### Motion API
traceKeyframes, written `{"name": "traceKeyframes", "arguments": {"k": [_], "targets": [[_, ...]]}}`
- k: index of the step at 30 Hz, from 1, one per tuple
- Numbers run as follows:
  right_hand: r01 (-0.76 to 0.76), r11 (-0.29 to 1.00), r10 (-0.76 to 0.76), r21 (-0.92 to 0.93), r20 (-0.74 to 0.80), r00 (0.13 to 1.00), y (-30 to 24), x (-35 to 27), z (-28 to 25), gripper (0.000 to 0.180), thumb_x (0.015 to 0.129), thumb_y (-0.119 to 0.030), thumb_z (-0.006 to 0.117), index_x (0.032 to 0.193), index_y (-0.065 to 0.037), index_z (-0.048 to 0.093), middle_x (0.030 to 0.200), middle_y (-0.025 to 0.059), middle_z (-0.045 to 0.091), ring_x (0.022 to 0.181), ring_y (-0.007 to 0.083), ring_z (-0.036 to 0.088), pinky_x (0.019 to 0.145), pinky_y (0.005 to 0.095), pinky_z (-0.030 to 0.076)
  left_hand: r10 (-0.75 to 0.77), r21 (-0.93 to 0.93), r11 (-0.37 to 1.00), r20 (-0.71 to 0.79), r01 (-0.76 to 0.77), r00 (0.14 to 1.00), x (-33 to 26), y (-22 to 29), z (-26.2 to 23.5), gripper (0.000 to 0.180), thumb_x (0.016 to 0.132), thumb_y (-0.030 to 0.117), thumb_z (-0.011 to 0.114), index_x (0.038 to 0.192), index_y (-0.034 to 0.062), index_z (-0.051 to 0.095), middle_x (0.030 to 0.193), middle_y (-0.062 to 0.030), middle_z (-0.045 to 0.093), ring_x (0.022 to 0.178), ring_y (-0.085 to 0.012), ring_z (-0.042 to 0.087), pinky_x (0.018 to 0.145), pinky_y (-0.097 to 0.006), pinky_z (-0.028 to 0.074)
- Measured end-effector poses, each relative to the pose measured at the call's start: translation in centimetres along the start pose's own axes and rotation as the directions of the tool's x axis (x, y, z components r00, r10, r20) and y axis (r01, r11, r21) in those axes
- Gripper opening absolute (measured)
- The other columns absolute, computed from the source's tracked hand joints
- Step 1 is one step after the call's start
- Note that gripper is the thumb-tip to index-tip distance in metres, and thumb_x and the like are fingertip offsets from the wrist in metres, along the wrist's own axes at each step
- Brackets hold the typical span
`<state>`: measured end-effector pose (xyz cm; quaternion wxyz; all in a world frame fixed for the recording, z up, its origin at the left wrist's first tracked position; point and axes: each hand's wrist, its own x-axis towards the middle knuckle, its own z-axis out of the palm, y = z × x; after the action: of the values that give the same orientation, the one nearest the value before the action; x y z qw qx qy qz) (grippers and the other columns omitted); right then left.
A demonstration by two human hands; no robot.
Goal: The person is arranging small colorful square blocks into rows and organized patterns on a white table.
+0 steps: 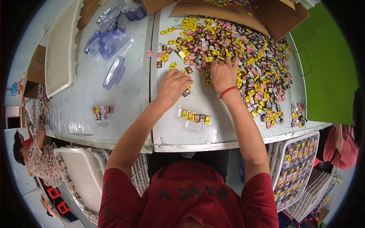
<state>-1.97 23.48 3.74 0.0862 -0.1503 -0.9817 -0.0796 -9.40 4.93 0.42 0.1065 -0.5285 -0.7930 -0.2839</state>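
Observation:
A broad heap of small printed blocks (262,72), in yellow, pink, black and brown, spreads over the right part of the white table. My right hand (224,76), with a red bead bracelet (228,92) at the wrist, reaches into the heap's near-left edge; its fingers are somewhat apart on the blocks. My left hand (172,86) is curled over the table just left of it. A few dark blocks (186,92) show at its fingertips, partly hidden. Nearer me lies a clear plastic tray (210,121) holding a row of several blocks.
Nested clear trays (108,41) and a single clear tray (114,73) lie at the left, with a small group of blocks (101,112) nearer. An opened cardboard box (262,17) stands behind the heap. Filled crates (294,167) sit below the table edge. Other people work at both sides.

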Motion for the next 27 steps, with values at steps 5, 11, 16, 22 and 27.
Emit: {"name": "traceKeyframes", "arguments": {"k": [5, 11, 16, 22, 27], "targets": [[0.000, 0.996, 0.013, 0.088, -0.150, 0.989, 1.4, -1.9, 0.9, 0.014, 0.086, -0.015, 0.054, 0.088, -0.008, 0.066, 0.089, 0.0077, 0.066, 0.097, 0.0257, 0.058, 0.103, 0.0561, 0.027, 0.148, 0.017, 0.989, -0.081, -0.147, 0.986, 4.2, 0.2, 1.1, 0.023, 0.074, 0.003, 0.060, 0.096, 0.0053, 0.067, 0.097, -0.0049, 0.063, 0.097, -0.0238, 0.054, 0.082, -0.035, 0.048], [-0.007, 0.985, 0.051, 0.172, -0.253, 0.966, 1.8, -3.3, 1.5, 0.011, 0.080, -0.019, 0.067, 0.085, -0.009, 0.064, 0.089, 0.0059, 0.065, 0.096, 0.0226, 0.057, 0.096, 0.0496, 0.032, 0.139, 0.029, 0.990, 0.051, -0.141, 0.989, 5.1, -0.3, 2.3, 0.020, 0.076, 0.008, 0.063, 0.095, 0.0053, 0.068, 0.107, -0.0043, 0.063, 0.102, -0.0243, 0.054, 0.085, -0.037, 0.047], [0.019, 0.945, 0.112, 0.328, -0.377, 0.920, 2.6, -4.4, 1.5, 0.009, 0.080, -0.016, 0.068, 0.083, -0.009, 0.064, 0.083, 0.0044, 0.066, 0.091, 0.0214, 0.059, 0.094, 0.0469, 0.032, 0.069, -0.029, 0.997, -0.009, -0.069, 0.998, 4.0, -0.6, 2.1, 0.019, 0.078, 0.013, 0.066, 0.095, 0.0047, 0.068, 0.100, -0.0078, 0.064, 0.098, -0.0266, 0.056, 0.087, -0.038, 0.045], [-0.061, 0.863, 0.292, 0.501, -0.397, 0.870, 1.5, -4.9, 0.4, 0.009, 0.081, -0.016, 0.067, 0.079, -0.008, 0.064, 0.081, 0.0058, 0.064, 0.092, 0.0243, 0.057, 0.092, 0.0489, 0.032, -0.183, -0.500, 0.840, 0.105, 0.211, 0.977, 4.6, 6.1, 1.0, 0.026, 0.079, 0.009, 0.068, 0.104, 0.0025, 0.062, 0.095, -0.0110, 0.066, 0.088, -0.0285, 0.063, 0.077, -0.036, 0.051], [-0.045, 0.806, 0.267, 0.590, -0.295, 0.917, 0.5, -5.6, 0.2, 0.008, 0.084, -0.016, 0.064, 0.081, -0.008, 0.064, 0.083, 0.0075, 0.063, 0.092, 0.0264, 0.057, 0.092, 0.0463, 0.034, -0.338, -0.616, 0.650, 0.291, 0.446, 0.895, 3.3, 4.6, 1.9, 0.023, 0.088, 0.007, 0.061, 0.109, -0.0026, 0.060, 0.098, -0.0103, 0.069, 0.094, -0.0126, 0.064, 0.081, -0.025, 0.050]]}}
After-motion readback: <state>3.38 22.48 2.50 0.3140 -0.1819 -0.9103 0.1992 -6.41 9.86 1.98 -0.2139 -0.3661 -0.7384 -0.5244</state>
